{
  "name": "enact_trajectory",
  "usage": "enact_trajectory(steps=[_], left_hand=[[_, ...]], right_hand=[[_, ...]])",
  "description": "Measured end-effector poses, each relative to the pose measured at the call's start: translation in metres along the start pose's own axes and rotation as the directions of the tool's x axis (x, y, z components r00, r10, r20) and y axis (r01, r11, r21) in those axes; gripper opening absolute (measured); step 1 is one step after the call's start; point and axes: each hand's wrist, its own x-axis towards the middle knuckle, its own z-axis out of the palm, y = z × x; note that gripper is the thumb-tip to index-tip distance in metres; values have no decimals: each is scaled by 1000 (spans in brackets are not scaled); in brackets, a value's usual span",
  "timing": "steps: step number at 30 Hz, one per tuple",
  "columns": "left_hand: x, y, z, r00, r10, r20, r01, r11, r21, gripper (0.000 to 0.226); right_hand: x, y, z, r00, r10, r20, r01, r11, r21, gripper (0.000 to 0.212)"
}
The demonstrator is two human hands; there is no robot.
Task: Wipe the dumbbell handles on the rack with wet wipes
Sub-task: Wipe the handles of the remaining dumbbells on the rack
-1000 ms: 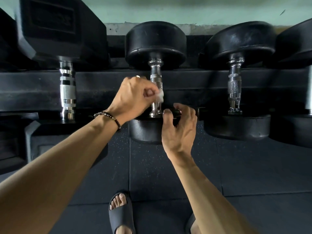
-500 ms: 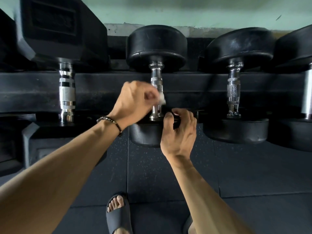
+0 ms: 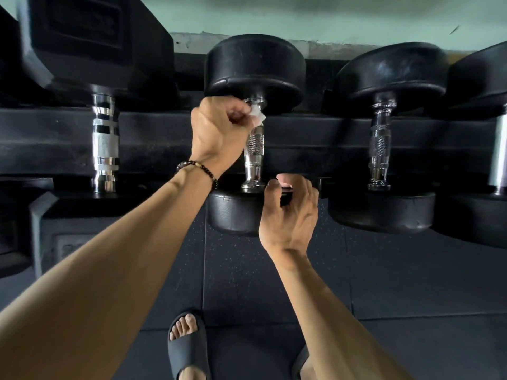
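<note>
My left hand [image 3: 219, 133] pinches the white wet wipe [image 3: 257, 115] atop the knurled chrome handle [image 3: 253, 149]; right hand [image 3: 288, 212] grips the near black rubber head [image 3: 236, 212]. Thin pinch — the wipe could slip.

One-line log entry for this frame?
step: wiping handle | left hand: pinches wipe at handle top | right hand: grips near head

Glossy knurled metal handle [image 3: 253, 149] (matt black rubber heads [image 3: 255, 64])
</note>
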Motion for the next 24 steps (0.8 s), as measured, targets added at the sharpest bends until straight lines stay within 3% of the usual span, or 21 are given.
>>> enact_trajectory(steps=[4,6,11,13,17,22,24], left_hand=[[-33,-3,-3,971,2,238,-34,991,133,13],[-37,-7,-2,984,0,181,-15,996,85,14],[3,2,10,980,-161,-121,145,981,-128,11],[2,-3,6,976,-210,-63,203,973,-106,14],[-14,-17,-6,951,-248,183,262,963,-58,19],[9,3,2,962,-266,-66,254,955,-153,27],[-8,5,-1,964,-266,-12,263,957,-125,25]], right_hand=[[0,-2,-2,1000,3,-5,-3,1000,7,50],[0,-3,-2,1000,12,7,-12,1000,6,48],[0,-2,-2,1000,5,11,-5,1000,-9,53],[0,-2,-1,1000,-4,4,4,1000,-7,53],[0,-2,-2,1000,-10,-3,10,1000,-8,49],[1,0,0,1000,-25,-3,25,999,-27,50],[1,0,0,1000,-20,-2,20,999,-26,49]])
